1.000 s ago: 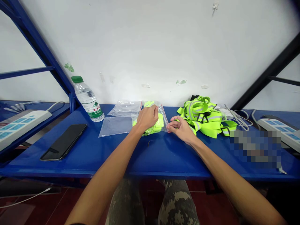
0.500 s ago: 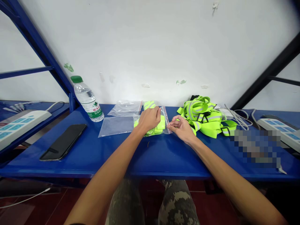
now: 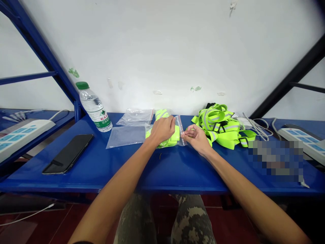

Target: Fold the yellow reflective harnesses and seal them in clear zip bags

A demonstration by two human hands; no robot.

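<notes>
A clear zip-lock bag point(image 3: 181, 126) lies on the table with a folded fluorescent yellow-green reflective strap point(image 3: 169, 142) inside. My left hand point(image 3: 163, 129) is on top of the bag, its fingers curled and mostly hidden, with the thumb by the zip edge. With thumb and fingertips, my right hand point(image 3: 196, 138) pinches the near end of the zip edge; its other fingers are bent. Just behind my left hand lies another folded reflective strap point(image 3: 161, 114). To the right of my right hand is a loose heap of reflective straps point(image 3: 219, 122) with black buckles.
Flat clear bags point(image 3: 125, 137) lie left of my hands. A water bottle point(image 3: 95, 110) and a black phone point(image 3: 68, 154) are farther left on the blue table point(image 3: 177, 173). White cables point(image 3: 261, 127) and a blurred-out patch are at right; power strips flank both ends. A wall stands behind.
Hardly anything differs. Both hands keep their places on the bag, and the whole view has shifted very slightly.
</notes>
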